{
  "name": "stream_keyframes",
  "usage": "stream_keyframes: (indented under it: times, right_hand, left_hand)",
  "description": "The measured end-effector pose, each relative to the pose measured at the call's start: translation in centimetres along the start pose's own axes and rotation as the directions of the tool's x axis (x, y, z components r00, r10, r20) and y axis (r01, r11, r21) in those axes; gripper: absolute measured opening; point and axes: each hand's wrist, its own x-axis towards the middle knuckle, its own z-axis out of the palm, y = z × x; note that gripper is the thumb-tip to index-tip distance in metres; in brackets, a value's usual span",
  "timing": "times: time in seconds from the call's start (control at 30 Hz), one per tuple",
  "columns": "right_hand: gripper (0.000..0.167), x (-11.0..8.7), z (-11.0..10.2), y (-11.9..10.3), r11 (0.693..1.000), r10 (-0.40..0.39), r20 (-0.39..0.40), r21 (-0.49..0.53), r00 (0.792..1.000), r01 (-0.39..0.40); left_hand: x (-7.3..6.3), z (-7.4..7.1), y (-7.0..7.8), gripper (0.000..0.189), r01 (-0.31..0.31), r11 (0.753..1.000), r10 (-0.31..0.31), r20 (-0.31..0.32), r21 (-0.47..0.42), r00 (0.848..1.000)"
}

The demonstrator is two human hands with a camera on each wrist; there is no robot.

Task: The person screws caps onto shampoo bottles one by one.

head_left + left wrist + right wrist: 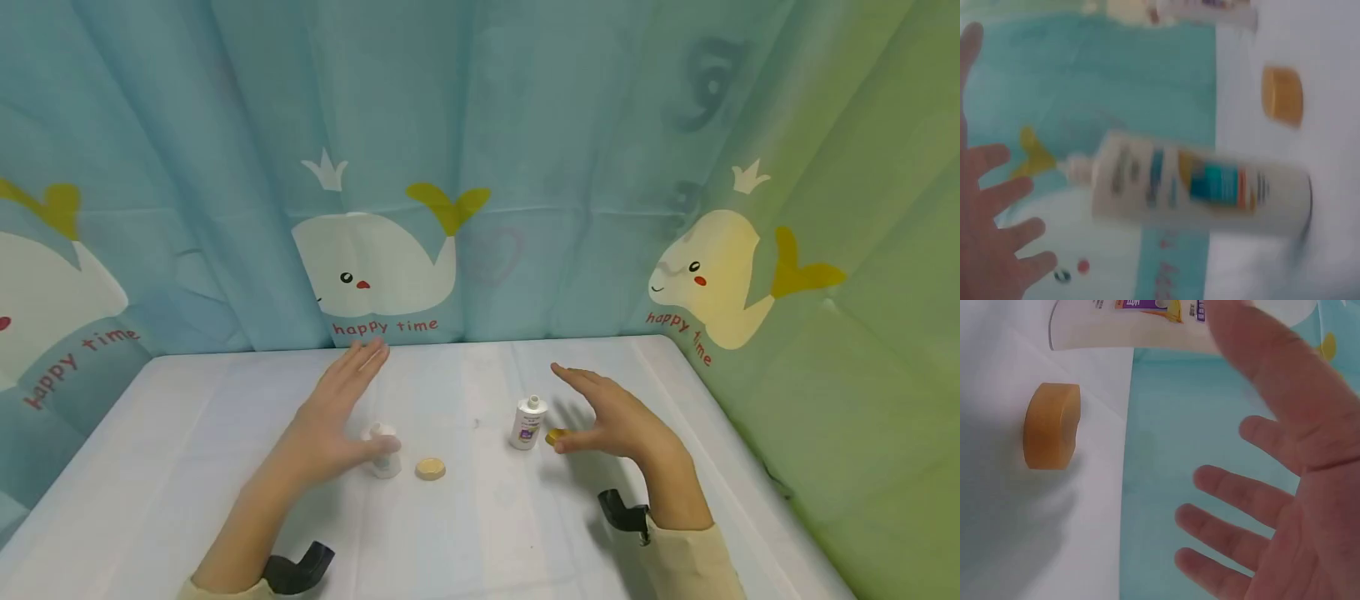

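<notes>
My left hand [330, 421] hovers over the table with its fingers spread, the thumb partly covering a white bottle [386, 465] in the head view. The left wrist view shows that bottle [1210, 190] upright on the table, blurred, with a narrow tip and a blue and gold label. Beside it lies a yellow cap [431, 469]. My right hand [626, 421], fingers extended and thumb apart, is to the right of a second white bottle [528, 423] with a purple label and an uncapped neck. Another yellow cap [555, 437] lies near the right thumb. Neither hand holds anything.
Both bottles and caps stand on a white-covered table [480, 542]. Behind it hangs a blue curtain [525, 167] with printed whales, and a green curtain [862, 375] runs along the right side. Black wrist mounts [622, 510] sit on both forearms.
</notes>
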Motion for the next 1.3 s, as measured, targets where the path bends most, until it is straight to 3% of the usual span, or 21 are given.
stream_keyframes:
  times: [0.23,0.5,0.73,0.9,1.13,1.3]
  right_hand:
    - [0.102,0.0,0.2,-0.3,0.999,0.053,0.063,0.008,0.997,-0.053]
    - [0.093,0.1,0.2,-0.7,0.992,0.124,0.120,-0.027,0.985,-0.122]
    - [0.083,0.3,0.6,-1.0,0.992,0.122,0.139,-0.032,0.983,-0.119]
    - [0.076,0.4,1.1,-1.0,0.992,0.121,0.143,-0.034,0.982,-0.117]
    - [0.069,0.7,1.4,-0.9,0.988,0.149,0.157,-0.052,0.976,-0.143]
    - [0.057,1.0,1.8,-0.9,0.990,0.141,0.171,-0.051,0.975,-0.134]
  left_hand:
    - [-0.1,1.6,3.0,0.100,-0.086,0.994,0.086,0.004,-0.073,0.996]
    - [-0.2,4.0,5.4,0.092,-0.110,0.964,0.120,0.028,-0.243,0.992]
    - [-0.1,6.4,6.1,0.081,-0.040,0.948,0.087,0.134,-0.317,0.987]
    - [0.5,7.8,5.9,0.075,-0.023,0.934,0.085,0.160,-0.356,0.983]
    - [1.3,9.7,6.2,0.069,0.048,0.910,0.040,0.204,-0.411,0.978]
    - [2.0,10.7,6.2,0.066,0.094,0.863,0.015,0.210,-0.497,0.978]
